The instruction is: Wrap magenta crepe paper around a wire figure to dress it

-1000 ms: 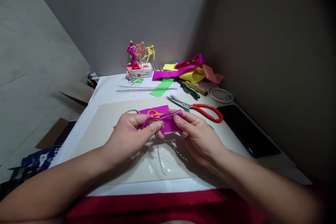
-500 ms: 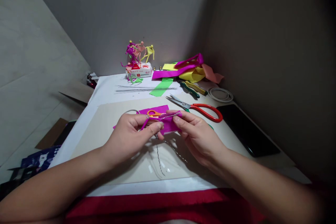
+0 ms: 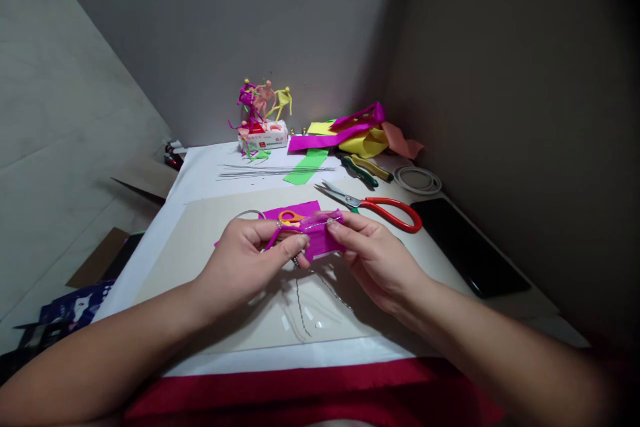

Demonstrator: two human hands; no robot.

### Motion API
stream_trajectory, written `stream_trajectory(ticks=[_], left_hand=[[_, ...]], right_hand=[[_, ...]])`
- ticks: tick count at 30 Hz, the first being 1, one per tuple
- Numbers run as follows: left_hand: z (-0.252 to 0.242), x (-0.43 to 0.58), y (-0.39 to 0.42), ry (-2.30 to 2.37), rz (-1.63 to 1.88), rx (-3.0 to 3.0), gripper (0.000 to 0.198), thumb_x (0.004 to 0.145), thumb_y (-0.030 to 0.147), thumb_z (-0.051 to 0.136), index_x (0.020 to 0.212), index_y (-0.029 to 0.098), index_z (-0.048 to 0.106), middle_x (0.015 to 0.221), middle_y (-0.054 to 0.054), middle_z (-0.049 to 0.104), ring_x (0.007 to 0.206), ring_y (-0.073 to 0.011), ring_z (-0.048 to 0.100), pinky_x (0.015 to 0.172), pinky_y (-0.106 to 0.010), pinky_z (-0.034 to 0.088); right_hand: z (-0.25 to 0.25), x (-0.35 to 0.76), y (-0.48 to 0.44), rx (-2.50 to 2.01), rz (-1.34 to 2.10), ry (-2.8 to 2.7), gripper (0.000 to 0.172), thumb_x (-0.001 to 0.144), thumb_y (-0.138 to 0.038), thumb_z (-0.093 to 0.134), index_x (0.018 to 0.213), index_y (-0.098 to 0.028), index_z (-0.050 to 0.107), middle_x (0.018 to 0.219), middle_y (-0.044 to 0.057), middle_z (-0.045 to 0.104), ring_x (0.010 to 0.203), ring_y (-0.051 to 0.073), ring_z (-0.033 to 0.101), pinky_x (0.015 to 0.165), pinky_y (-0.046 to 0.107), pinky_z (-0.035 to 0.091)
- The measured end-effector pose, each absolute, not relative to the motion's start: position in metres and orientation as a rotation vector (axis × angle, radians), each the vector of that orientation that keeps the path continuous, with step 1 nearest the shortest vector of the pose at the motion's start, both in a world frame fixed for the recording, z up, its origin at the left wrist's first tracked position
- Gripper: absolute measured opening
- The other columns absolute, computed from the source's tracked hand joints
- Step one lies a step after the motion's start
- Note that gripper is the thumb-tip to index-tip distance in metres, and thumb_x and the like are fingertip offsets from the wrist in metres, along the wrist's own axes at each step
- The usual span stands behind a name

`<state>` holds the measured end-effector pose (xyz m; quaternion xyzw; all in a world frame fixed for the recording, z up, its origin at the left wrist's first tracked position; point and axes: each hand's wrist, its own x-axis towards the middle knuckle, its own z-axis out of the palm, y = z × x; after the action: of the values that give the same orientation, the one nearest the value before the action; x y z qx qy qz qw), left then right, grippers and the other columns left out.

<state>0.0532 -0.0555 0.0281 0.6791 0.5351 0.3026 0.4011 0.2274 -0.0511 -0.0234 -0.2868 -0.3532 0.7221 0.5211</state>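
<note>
My left hand (image 3: 253, 250) pinches a small wire figure (image 3: 299, 227) partly wrapped in magenta paper, over the beige board. My right hand (image 3: 363, 247) is closed on a narrow magenta strip (image 3: 336, 216) that lies along a twisted wire arm of the figure. Two bare twisted wire legs (image 3: 301, 300) hang down below the hands. Behind the fingers lies a magenta paper sheet (image 3: 313, 207) on the board, with an orange scissor handle (image 3: 290, 216) partly hidden by the hands.
Red-handled scissors (image 3: 393, 212), pliers (image 3: 363, 172), a white cable coil (image 3: 418, 180) and a black phone (image 3: 467, 247) lie on the right. At the back are thin wires (image 3: 270, 173), crepe paper strips (image 3: 365, 133) and colourful figures (image 3: 265, 100) on a small box (image 3: 273, 136).
Both hands keep their hold and have barely moved. The magenta strip by my right fingers is spread a little wider over the wire. The whole view has shifted slightly.
</note>
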Motion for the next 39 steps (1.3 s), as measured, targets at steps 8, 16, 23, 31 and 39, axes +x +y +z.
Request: stream_trajectory(ticks=[8, 16, 23, 31, 39], left_hand=[[0.0274, 0.0530, -0.0541, 1.329, 0.790, 1.738, 0.022, 0.080, 0.027, 0.063, 0.064, 0.015, 0.073, 0.066, -0.002, 0.072, 0.063, -0.0130, 0.062, 0.061, -0.019, 0.046], [0.0276, 0.0551, -0.0541, 1.307, 0.802, 1.754, 0.022, 0.080, 0.026, 0.063, 0.064, 0.015, 0.073, 0.066, -0.002, 0.073, 0.064, -0.0135, 0.063, 0.063, -0.020, 0.047], [0.0272, 0.0530, -0.0550, 1.280, 0.827, 1.747, 0.021, 0.080, 0.023, 0.063, 0.063, 0.015, 0.073, 0.065, 0.000, 0.072, 0.062, -0.0101, 0.062, 0.062, -0.016, 0.046], [0.0257, 0.0519, -0.0538, 1.271, 0.845, 1.757, 0.022, 0.080, 0.023, 0.064, 0.062, 0.015, 0.072, 0.064, 0.001, 0.072, 0.061, -0.0092, 0.062, 0.061, -0.015, 0.046], [0.0267, 0.0505, -0.0556, 1.266, 0.842, 1.740, 0.021, 0.080, 0.022, 0.064, 0.063, 0.015, 0.073, 0.064, 0.001, 0.072, 0.062, -0.0085, 0.062, 0.061, -0.014, 0.046]], right_hand=[[-0.0215, 0.2273, -0.0538, -0.625, 1.743, -0.867, 0.019, 0.081, -0.023, 0.066, 0.099, -0.021, 0.073, 0.088, 0.004, 0.074, 0.079, 0.016, 0.068, 0.079, 0.028, 0.049], [-0.0199, 0.2279, -0.0545, -0.576, 1.749, -0.915, 0.018, 0.084, -0.022, 0.062, 0.099, -0.020, 0.072, 0.083, 0.004, 0.074, 0.077, 0.018, 0.069, 0.079, 0.032, 0.050], [-0.0209, 0.2282, -0.0561, -0.549, 1.755, -0.903, 0.018, 0.086, -0.016, 0.060, 0.099, -0.018, 0.072, 0.081, 0.003, 0.073, 0.072, 0.015, 0.068, 0.076, 0.029, 0.051], [-0.0192, 0.2279, -0.0565, -0.531, 1.784, -0.875, 0.018, 0.085, -0.017, 0.061, 0.099, -0.019, 0.071, 0.083, 0.004, 0.074, 0.078, 0.017, 0.069, 0.077, 0.029, 0.052], [-0.0142, 0.2303, -0.0593, -0.486, 1.882, -0.820, 0.017, 0.083, -0.017, 0.061, 0.098, -0.017, 0.070, 0.088, 0.006, 0.073, 0.076, 0.018, 0.070, 0.079, 0.033, 0.052]])
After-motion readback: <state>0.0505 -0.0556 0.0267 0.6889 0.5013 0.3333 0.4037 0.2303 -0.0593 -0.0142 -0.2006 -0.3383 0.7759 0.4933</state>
